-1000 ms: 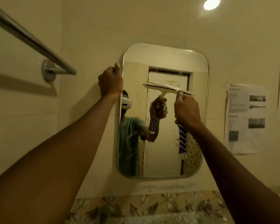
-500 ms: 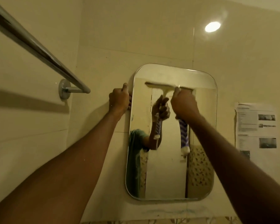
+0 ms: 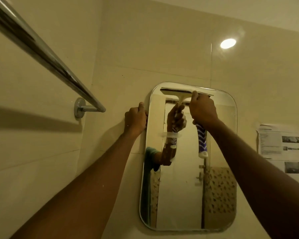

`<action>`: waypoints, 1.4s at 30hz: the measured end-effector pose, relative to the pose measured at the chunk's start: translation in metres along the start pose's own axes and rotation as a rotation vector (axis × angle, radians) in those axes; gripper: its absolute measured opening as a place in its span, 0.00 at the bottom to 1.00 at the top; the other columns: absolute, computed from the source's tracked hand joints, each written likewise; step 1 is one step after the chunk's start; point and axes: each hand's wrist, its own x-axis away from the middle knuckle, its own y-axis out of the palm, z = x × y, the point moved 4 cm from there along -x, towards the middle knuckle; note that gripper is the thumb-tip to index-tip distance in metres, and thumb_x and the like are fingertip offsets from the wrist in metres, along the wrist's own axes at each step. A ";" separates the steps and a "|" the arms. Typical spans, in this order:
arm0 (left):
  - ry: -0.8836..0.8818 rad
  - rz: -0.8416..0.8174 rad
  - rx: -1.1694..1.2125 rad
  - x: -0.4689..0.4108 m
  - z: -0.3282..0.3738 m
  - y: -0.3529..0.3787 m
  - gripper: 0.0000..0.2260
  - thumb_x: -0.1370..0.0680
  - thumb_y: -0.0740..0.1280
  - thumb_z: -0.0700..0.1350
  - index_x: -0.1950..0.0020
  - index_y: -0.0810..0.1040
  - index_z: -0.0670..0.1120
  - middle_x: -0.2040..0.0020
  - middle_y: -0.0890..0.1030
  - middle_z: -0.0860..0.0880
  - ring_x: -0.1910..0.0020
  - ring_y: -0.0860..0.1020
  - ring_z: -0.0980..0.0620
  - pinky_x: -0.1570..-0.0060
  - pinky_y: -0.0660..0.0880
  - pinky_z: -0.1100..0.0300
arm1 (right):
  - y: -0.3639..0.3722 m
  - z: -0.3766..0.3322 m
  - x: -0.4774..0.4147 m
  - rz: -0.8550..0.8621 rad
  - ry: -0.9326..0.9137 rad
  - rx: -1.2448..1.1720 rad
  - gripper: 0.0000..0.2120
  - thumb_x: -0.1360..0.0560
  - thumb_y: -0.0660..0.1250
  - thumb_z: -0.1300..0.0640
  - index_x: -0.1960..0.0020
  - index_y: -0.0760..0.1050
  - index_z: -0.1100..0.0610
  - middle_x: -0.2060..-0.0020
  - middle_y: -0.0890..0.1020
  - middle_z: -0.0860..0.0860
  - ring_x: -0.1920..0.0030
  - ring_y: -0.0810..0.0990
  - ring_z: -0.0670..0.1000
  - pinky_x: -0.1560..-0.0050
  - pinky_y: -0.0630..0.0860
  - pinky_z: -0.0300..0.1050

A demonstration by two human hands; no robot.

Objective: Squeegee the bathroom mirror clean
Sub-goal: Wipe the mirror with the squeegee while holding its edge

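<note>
A rounded rectangular mirror (image 3: 188, 195) hangs on the beige tiled wall. My right hand (image 3: 203, 109) is shut on the squeegee (image 3: 202, 140), whose blue and white patterned handle hangs below my fist. Its white blade lies flat against the glass along the mirror's top edge. My left hand (image 3: 135, 119) grips the mirror's upper left edge, fingers curled round the rim. The glass reflects my hand and the squeegee.
A chrome towel bar (image 3: 41, 52) juts from the upper left, ending at a wall mount (image 3: 79, 107) left of the mirror. A printed paper sheet (image 3: 281, 149) is stuck to the wall on the right. A round light reflection (image 3: 228, 43) shines on the tile above.
The squeegee blade has gone up from the mirror's upper third to its top edge. My view has tilted upward. My left hand has stayed on the mirror's left edge.
</note>
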 end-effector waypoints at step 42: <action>0.059 -0.021 -0.100 -0.001 -0.003 -0.002 0.21 0.20 0.58 0.49 0.60 0.79 0.34 0.63 0.83 0.36 0.66 0.82 0.40 0.60 0.81 0.45 | 0.058 0.075 0.179 -0.187 0.049 -0.116 0.14 0.21 0.54 0.44 0.61 0.71 0.47 0.72 0.78 0.47 0.73 0.78 0.37 0.79 0.68 0.26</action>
